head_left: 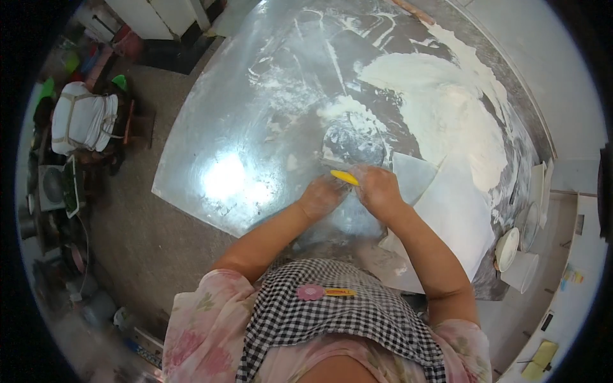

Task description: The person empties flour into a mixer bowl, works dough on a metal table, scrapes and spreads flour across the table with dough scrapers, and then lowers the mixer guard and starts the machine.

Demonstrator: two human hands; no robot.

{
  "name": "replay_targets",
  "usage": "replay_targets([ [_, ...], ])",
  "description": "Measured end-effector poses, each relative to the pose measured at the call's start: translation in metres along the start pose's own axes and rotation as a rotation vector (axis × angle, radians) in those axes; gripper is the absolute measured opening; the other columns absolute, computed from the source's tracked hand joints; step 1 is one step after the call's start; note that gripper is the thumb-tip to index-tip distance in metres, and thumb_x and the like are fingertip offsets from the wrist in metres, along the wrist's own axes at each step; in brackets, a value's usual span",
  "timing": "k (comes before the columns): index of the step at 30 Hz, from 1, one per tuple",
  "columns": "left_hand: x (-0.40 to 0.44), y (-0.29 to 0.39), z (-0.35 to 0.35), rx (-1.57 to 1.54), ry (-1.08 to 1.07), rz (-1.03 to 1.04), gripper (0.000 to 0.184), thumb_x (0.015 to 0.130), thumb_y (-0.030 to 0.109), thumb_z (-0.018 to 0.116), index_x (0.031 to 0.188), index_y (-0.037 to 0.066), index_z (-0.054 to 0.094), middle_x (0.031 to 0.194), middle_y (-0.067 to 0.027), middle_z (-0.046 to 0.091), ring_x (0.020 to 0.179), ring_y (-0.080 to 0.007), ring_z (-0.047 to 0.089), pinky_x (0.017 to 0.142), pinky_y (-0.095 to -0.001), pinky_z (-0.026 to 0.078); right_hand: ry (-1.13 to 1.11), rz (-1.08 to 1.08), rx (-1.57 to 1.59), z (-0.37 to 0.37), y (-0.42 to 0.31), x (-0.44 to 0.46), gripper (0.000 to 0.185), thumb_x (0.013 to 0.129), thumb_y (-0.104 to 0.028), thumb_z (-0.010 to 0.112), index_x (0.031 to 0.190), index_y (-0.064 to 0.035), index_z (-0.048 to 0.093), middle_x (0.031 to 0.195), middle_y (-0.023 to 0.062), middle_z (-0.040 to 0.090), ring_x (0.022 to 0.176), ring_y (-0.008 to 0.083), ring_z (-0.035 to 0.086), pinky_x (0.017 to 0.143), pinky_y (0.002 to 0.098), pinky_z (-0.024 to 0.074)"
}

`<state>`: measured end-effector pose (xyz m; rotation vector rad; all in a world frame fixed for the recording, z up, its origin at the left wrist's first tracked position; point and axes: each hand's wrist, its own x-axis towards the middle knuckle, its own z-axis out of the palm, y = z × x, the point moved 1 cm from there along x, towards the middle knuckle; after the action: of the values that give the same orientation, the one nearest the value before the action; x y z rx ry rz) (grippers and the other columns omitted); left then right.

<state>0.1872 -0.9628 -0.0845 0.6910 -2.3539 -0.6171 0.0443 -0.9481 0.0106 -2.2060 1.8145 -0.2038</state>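
My right hand (pixel 378 191) is closed around a yellow handle (pixel 345 177), which sticks out from between the fingers toward the left. The tool's working end is too small and blurred to name. Close beside it, my left hand (pixel 324 195) has its fingers curled in near the handle's tip; what they hold, if anything, is hidden. Both hands are over the near part of a metal-topped table (pixel 211 147). Just beyond them is a dark, round, flour-dusted patch (pixel 354 142). White flour (pixel 440 96) spreads thickly over the table's right side.
White sheets (pixel 450 223) lie right of my hands, partly under the right forearm. A wooden rolling pin (pixel 414 11) lies at the far edge. A cream bowl (pixel 507 249) and a white container (pixel 520 271) stand at right. A cloth-covered object (pixel 83 118) stands across the floor.
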Motion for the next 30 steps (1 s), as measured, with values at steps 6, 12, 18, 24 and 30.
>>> replay_targets([
  [6, -0.006, -0.016, 0.033, -0.126, 0.094, -0.119, 0.018, 0.071, 0.012, 0.056, 0.087, 0.004, 0.060, 0.086, -0.0117, 0.060, 0.074, -0.0281, 0.058, 0.066, -0.0393, 0.048, -0.018, -0.076, -0.117, 0.012, -0.027, 0.013, 0.016, 0.070, -0.007, 0.054, 0.086, -0.0080, 0.057, 0.078, 0.0117, 0.057, 0.071, 0.0281, 0.059, 0.059, 0.0397, 0.0477],
  [12, -0.014, -0.023, 0.046, -0.006, -0.021, -0.115, 0.023, 0.074, 0.014, 0.054, 0.095, 0.004, 0.058, 0.091, -0.0144, 0.059, 0.085, -0.0301, 0.057, 0.076, -0.0408, 0.045, 0.048, 0.012, -0.275, 0.039, -0.010, 0.055, 0.015, 0.072, -0.008, 0.053, 0.086, -0.0070, 0.056, 0.077, 0.0107, 0.055, 0.073, 0.0279, 0.057, 0.057, 0.0401, 0.0477],
  [18, 0.011, -0.011, 0.019, -0.286, -0.203, -0.311, 0.025, 0.078, 0.014, 0.050, 0.099, 0.004, 0.059, 0.100, -0.0151, 0.058, 0.099, -0.0315, 0.051, 0.087, -0.0421, 0.040, 0.165, -0.035, -0.146, 0.036, -0.008, 0.016, 0.014, 0.073, -0.010, 0.052, 0.086, -0.0062, 0.056, 0.079, 0.0120, 0.057, 0.073, 0.0296, 0.057, 0.060, 0.0405, 0.0472],
  [24, 0.009, -0.007, 0.014, 0.056, 0.056, -0.092, 0.021, 0.083, 0.012, 0.045, 0.097, 0.007, 0.059, 0.097, -0.0126, 0.058, 0.094, -0.0274, 0.053, 0.084, -0.0390, 0.042, 0.041, 0.072, -0.230, 0.023, 0.013, 0.043, 0.025, 0.068, -0.007, 0.059, 0.093, -0.0067, 0.058, 0.086, 0.0122, 0.060, 0.078, 0.0293, 0.058, 0.063, 0.0380, 0.0477],
  [30, 0.009, -0.003, 0.024, -0.069, -0.019, -0.253, 0.027, 0.078, 0.010, 0.047, 0.103, 0.007, 0.057, 0.104, -0.0106, 0.057, 0.100, -0.0290, 0.051, 0.092, -0.0399, 0.037, -0.039, 0.064, -0.157, 0.002, 0.030, 0.026, 0.028, 0.068, -0.008, 0.059, 0.096, -0.0087, 0.058, 0.092, 0.0084, 0.061, 0.082, 0.0271, 0.059, 0.069, 0.0359, 0.0479],
])
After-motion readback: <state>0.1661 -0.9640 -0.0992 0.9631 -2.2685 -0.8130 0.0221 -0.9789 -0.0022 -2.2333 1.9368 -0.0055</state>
